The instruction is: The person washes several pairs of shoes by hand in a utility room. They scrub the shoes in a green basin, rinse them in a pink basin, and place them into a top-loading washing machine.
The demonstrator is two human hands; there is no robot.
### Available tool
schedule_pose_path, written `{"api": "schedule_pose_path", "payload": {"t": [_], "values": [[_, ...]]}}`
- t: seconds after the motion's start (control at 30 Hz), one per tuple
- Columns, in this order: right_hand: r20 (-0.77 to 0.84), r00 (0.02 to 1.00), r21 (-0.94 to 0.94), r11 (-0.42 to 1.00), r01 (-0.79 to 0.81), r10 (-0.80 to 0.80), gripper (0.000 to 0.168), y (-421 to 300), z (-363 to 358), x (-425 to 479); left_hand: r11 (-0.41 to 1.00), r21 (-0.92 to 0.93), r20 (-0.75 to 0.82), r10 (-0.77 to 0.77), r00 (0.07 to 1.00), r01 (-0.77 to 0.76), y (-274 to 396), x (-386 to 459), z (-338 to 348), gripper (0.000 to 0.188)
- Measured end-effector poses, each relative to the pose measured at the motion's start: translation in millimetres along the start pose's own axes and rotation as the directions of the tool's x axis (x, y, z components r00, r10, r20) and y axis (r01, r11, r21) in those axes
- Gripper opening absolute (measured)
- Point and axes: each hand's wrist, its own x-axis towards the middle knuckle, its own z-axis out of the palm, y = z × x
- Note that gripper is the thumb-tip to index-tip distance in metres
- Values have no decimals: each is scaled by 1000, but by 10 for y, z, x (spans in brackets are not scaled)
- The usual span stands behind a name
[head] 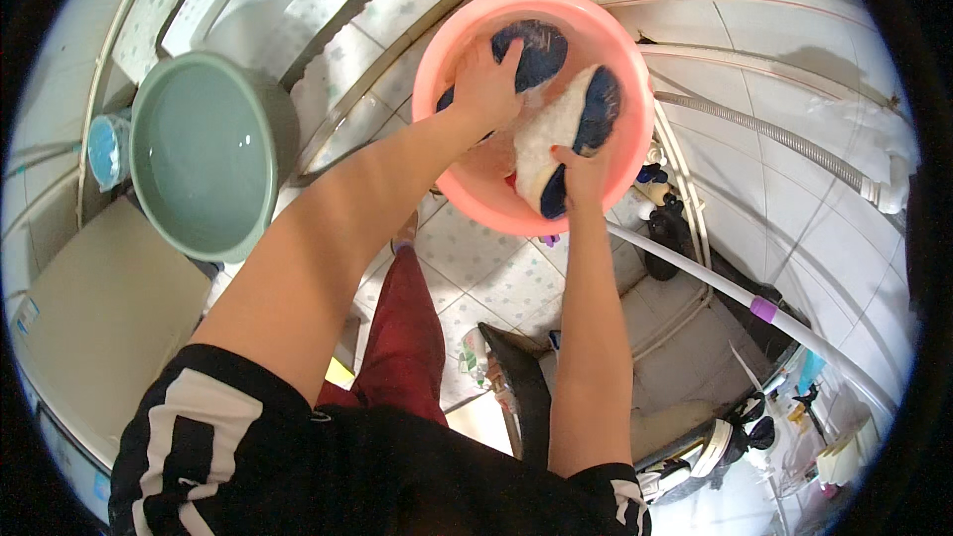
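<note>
A pink plastic basin (pixel 629 37) with water in it stands before me. Across the middle of one dark blue slipper (pixel 540 52) lies my left hand (pixel 484 85), its thumb pressed on the blue surface; the fingers beneath are hidden. My right hand (pixel 584 175) grips the near end of a second slipper (pixel 551 126), white and fleecy with a dark blue side, tilted against the basin's right side. The thumb rests on its white part. Both slippers look wet, and a small red patch shows by the right one's lower left edge.
A green tub (pixel 205 156) full of water stands to the left, above a beige lid (pixel 104 313). A white pole (pixel 692 268) with a purple band slants out from the basin's right side. A grey corrugated hose (pixel 767 126) runs along the tiled wall.
</note>
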Motion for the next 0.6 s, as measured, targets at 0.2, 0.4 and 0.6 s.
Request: {"api": "schedule_pose_path", "payload": {"t": [0.2,0.4,0.6], "values": [[27,992,-18,992,122,-121,110,-737,-427,-263,831,-554,-94,-121,988,49,485,-136,-128,46],[103,986,73,990,121,-128,104,-1433,-721,-559,724,-659,314,16,949,206,1362,-133,-408,38],[153,979,119,986,117,-134,84,-1879,-922,-771,369,-888,140,-350,926,274,1908,-277,-884,49]]}}
